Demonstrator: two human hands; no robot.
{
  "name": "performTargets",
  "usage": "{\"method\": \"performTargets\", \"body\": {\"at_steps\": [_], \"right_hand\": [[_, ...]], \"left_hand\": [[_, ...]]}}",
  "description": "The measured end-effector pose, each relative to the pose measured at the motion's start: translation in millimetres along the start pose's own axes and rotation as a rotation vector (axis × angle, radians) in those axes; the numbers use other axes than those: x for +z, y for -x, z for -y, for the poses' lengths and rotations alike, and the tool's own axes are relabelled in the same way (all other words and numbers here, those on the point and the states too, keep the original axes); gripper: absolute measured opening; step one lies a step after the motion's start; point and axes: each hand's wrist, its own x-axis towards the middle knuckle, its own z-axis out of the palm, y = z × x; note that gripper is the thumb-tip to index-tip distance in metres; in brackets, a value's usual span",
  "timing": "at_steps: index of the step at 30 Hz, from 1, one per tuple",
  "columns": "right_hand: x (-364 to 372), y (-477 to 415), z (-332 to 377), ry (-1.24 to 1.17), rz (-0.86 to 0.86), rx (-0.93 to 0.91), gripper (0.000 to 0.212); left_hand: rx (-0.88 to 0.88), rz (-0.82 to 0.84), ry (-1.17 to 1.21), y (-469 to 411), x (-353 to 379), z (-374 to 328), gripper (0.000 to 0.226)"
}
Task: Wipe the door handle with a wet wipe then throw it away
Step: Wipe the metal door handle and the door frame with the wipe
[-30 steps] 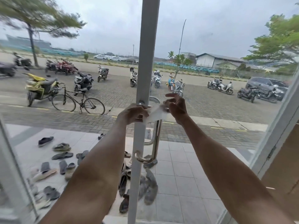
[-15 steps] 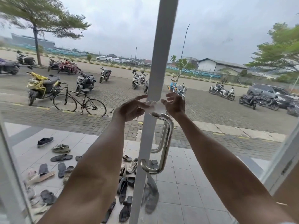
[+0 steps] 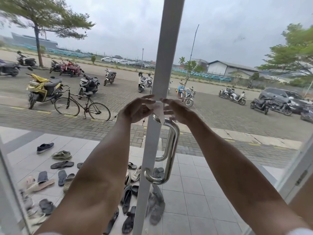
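The wet wipe (image 3: 157,108) has unfolded further, its lower tip now at the door handle's (image 3: 172,150) top bend. The left hand (image 3: 135,110) and right hand (image 3: 177,111) each pinch its upper edge.

Wet wipe (image 3: 157,109) above the door handle (image 3: 171,150) — between both hands.

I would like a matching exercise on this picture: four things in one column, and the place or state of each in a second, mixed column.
1 wet wipe
2 door handle
3 bicycle
4 sandals

A scattered on the tiles outside
B parked on the paving, left of the door frame
C shiny curved metal
D held by left hand and right hand

Pairs: 1-D, 2-C, 3-B, 4-A
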Motion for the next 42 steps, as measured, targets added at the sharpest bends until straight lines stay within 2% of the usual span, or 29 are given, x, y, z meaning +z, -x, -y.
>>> {"method": "performTargets", "body": {"at_steps": [2, 8, 11, 13, 16, 18, 20, 23, 25, 27, 29, 31, 33, 38, 42], "right_hand": [[-4, -1, -4, -0.044, 0.072, -0.012, 0.022], [-12, 0, 0, -0.107, -0.023, -0.104, 0.028], [-10, 1, 4, -0.188, -0.023, -0.125, 0.020], [-8, 2, 6, -0.222, -0.023, -0.143, 0.014], [-5, 3, 9, -0.227, -0.025, -0.172, 0.002], [-5, 2, 10, -0.202, -0.042, -0.189, 0.005], [-7, 2, 11, -0.161, -0.075, -0.199, 0.007], [-11, -2, 12, -0.088, -0.103, -0.227, 0.011], [-10, -3, 12, -0.049, -0.108, -0.242, 0.015], [-7, -2, 14, -0.015, -0.111, -0.261, 0.016], [-3, 0, 17, 0.015, -0.120, -0.279, 0.019], [-3, 0, 19, 0.012, -0.143, -0.288, 0.018], [-6, 0, 22, -0.006, -0.173, -0.292, 0.014], [-19, 2, 26, -0.059, -0.244, -0.281, 0.012], [-17, 4, 26, -0.037, -0.218, -0.263, 0.013]], "left_hand": [[-0.018, -0.016, -0.023, -2, -2, 0, 0.058], [-0.116, -0.096, -0.334, 2, -11, 4, 0.045], [-0.111, -0.181, -0.294, 0, -10, 6, 0.031], [-0.128, -0.216, -0.251, 1, -11, 8, 0.029], [-0.162, -0.185, -0.218, 4, -11, 10, 0.025], [-0.152, -0.159, -0.182, 7, -11, 10, 0.019], [-0.108, -0.160, -0.116, 12, -10, 9, 0.023], [-0.054, -0.131, -0.018, 18, -12, 7, 0.041], [-0.028, -0.102, 0.072, 22, -11, 4, 0.038], [-0.013, -0.100, 0.147, 25, -6, 0, 0.027], [-0.007, -0.046, 0.130, 29, -2, -3, 0.027], [-0.001, -0.007, -0.009, 27, -5, -1, 0.033], [0.000, -0.040, -0.101, 23, -15, 4, 0.041], [-0.060, -0.153, -0.047, 28, -43, 13, 0.054], [-0.135, -0.263, -0.085, 31, -46, 14, 0.059]]}}
